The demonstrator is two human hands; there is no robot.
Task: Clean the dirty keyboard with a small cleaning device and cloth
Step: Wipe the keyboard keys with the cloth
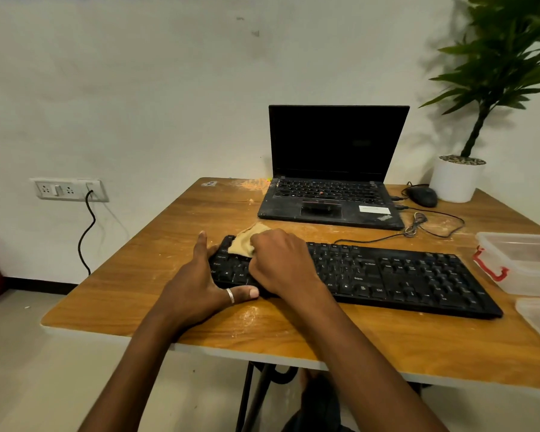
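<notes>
Here, the black keyboard [402, 275] is shown lying slantwise across the centre of the frame on the wooden table [169, 232], below the open laptop [331, 194]. The left hand [206, 275] is spread wide against the keyboard's left end. Its fingers are extended up the side and its ringed thumb is laid along the front edge, so nothing is gripped. This placement is judged to serve as a brace, so that the board is not pushed along the table by the wiping. The right hand [281, 263] is curled over a tan cloth [247, 241], which is bunched beneath the fingers and pressed onto the keys at the left of the board. One corner of the cloth is left protruding toward the upper left of the hand. The step in hand is therefore taken to be the cloth wipe. The small cleaning device cannot be identified anywhere in view.

The keyboard is seen to be full-sized, with pale legends and a number block at the right. Its cable is trailed toward the laptop. Pale dusty smears are visible on the table around it (dirt on the keys themselves cannot be made out). A clear plastic container [524, 260] is set at the right edge of the frame.
</notes>
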